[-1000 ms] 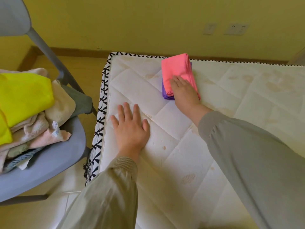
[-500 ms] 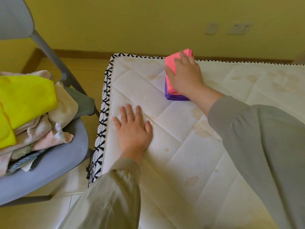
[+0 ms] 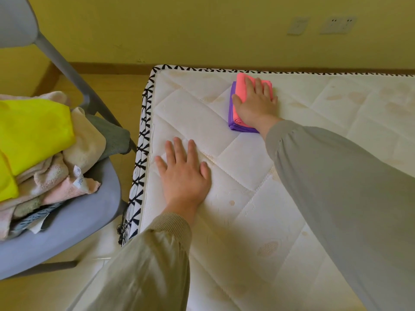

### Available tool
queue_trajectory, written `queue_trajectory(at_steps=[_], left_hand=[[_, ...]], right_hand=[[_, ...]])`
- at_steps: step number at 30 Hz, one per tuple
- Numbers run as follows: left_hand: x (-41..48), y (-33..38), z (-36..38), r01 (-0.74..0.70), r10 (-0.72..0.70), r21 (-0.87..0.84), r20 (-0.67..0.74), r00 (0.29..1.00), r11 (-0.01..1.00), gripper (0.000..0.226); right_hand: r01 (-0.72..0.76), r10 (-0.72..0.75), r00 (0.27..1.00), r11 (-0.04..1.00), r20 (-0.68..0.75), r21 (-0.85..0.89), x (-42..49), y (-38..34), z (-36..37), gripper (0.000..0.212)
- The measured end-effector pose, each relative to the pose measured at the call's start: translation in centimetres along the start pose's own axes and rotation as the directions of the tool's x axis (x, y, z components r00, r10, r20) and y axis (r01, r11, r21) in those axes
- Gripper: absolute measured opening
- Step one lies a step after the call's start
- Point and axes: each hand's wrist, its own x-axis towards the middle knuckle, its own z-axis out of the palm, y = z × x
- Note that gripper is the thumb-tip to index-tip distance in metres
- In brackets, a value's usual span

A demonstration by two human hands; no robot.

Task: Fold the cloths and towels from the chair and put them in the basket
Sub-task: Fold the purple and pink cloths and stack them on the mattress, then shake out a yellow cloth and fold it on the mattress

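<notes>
Right hand [image 3: 256, 104]: fingers straight, palm flat, pressing on folded pink cloth [image 3: 241, 95], which is stacked on folded purple cloth [image 3: 231, 108] near mattress [image 3: 247, 167] far edge. Left hand [image 3: 184, 173]: flat, fingers spread, holding nothing, resting on mattress. Unfolded towels [image 3: 45, 153] piled on chair [image 3: 74, 221] at left.

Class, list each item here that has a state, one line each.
Purple cloth: folded, lying on the white quilted mattress.
Pink cloth: folded, stacked on the purple cloth.
Right hand: open, pressing flat on the pink cloth.
Left hand: open, flat on the mattress.
Pale towels: crumpled, heaped on the grey-blue plastic chair.
Yellow cloth: unfolded, atop those towels.
</notes>
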Motion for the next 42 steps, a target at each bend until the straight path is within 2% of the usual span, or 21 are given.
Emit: queue_trajectory(at_steps=[7,9,13,15,18,23,26,31,35,37,40,42], left_hand=[[0.2,-0.2,0.0,-0.028,0.027,0.044,0.031,0.999,0.999,0.066],[0.3,-0.1,-0.2,-0.027,0.024,0.047,0.051,0.998,0.999,0.066],[0.6,-0.2,-0.6,-0.02,0.02,0.002,0.146,0.989,1.0,0.068],[0.9,-0.5,-1.3,-0.043,0.048,-0.032,0.214,0.976,0.999,0.068],[-0.5,-1.9,-2.6,-0.125,0.121,0.0,0.244,0.962,0.992,0.064],[-4.5,-4.5,-4.9,-0.179,0.138,0.14,0.265,0.954,0.974,0.063],[-5.9,-6.6,-7.9,-0.214,0.167,0.227,0.209,0.964,0.95,0.063],[-7.6,-10.7,-12.5,-0.12,0.101,0.32,0.075,0.992,0.94,0.066],[-8.6,-15.8,-15.4,-0.038,0.026,0.404,0.034,0.999,0.914,0.06],[-9.0,-18.5,-16.7,0.031,-0.051,0.381,0.042,0.998,0.924,0.051],[-9.6,-21.8,-18.2,0.151,-0.184,0.333,0.071,0.98,0.931,0.049],[-9.6,-23.2,-18.6,0.271,-0.289,0.213,0.053,0.956,0.939,0.047]], right_hand=[[0.069,-0.069,0.997,0.997,0.019,-0.04,0.7,0.2,-0.2,0.066],[0.097,-0.098,0.995,0.995,-0.024,-0.036,0.3,0.5,-1.2,0.065],[0.157,-0.162,0.965,0.987,-0.206,-0.038,-3.3,0.2,-1.8,0.064],[0.177,-0.177,0.958,0.984,-0.226,-0.023,-5.9,-0.2,-1.6,0.063],[0.219,-0.212,0.964,0.976,-0.163,0.023,-9.8,-1.3,-1.4,0.063],[0.259,-0.258,0.965,0.965,-0.05,0.03,-14.7,-3.6,-1.4,0.06],[0.267,-0.267,0.964,0.961,-0.015,0.066,-17.3,-6.1,-2.1,0.058],[0.299,-0.306,0.951,0.947,0.05,0.117,-20.5,-11.4,-3.0,0.055],[0.365,-0.372,0.928,0.921,0.025,0.136,-22.9,-16.3,-3.4,0.054],[0.407,-0.414,0.91,0.899,0.013,0.162,-24.0,-18.7,-3.4,0.054],[0.479,-0.484,0.875,0.862,-0.008,0.166,-25.4,-21.6,-3.1,0.055],[0.506,-0.51,0.86,0.847,-0.018,0.162,-26.1,-22.8,-2.8,0.056]])
